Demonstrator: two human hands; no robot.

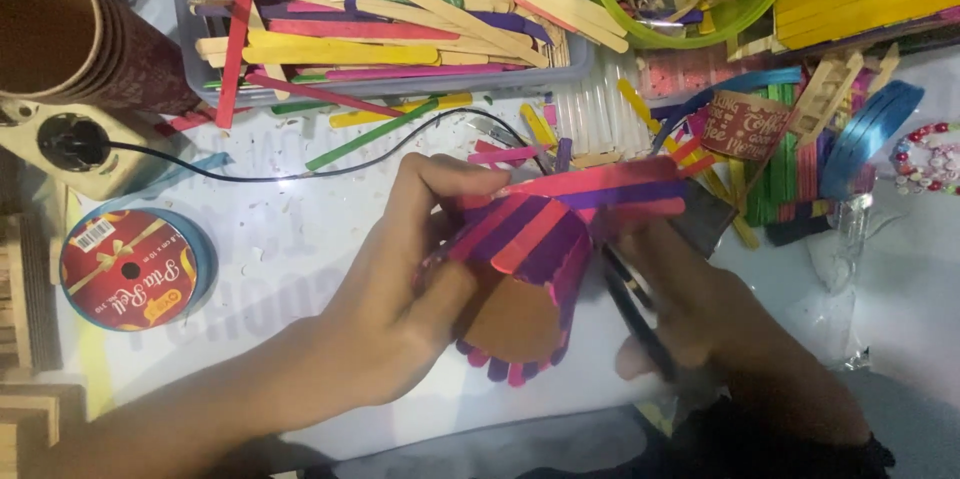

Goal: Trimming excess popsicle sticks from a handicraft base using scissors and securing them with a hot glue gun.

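At the centre of the white table [300, 239], the left hand [400, 299] grips a paper cup [520, 279] that lies on its side, with the brown bottom turned toward the person. Pink and purple sticks [530, 234] already cover most of its wall, side by side, and their ends stand out around the bottom rim. The thumb presses on the upper side while the other fingers wrap under the cup. The right hand [700, 309], at 4 o'clock from the cup, is closed around a dark tool [640, 319], probably a glue gun, whose tip points to the cup's right side; a black cord [300, 174] runs from about there to a socket [70, 144] at 9 o'clock. The step in hand seems to be the fixing of one more stick to the wall of the cup. The next move, I judge, calls for a thin line of glue on the bare part, then a stick pressed straight beside its neighbour while the left hand turns the cup a little. More sticks lie in a tray [400, 19] at 12 o'clock, and a red ribbon roll [130, 269] rests at 9 o'clock.
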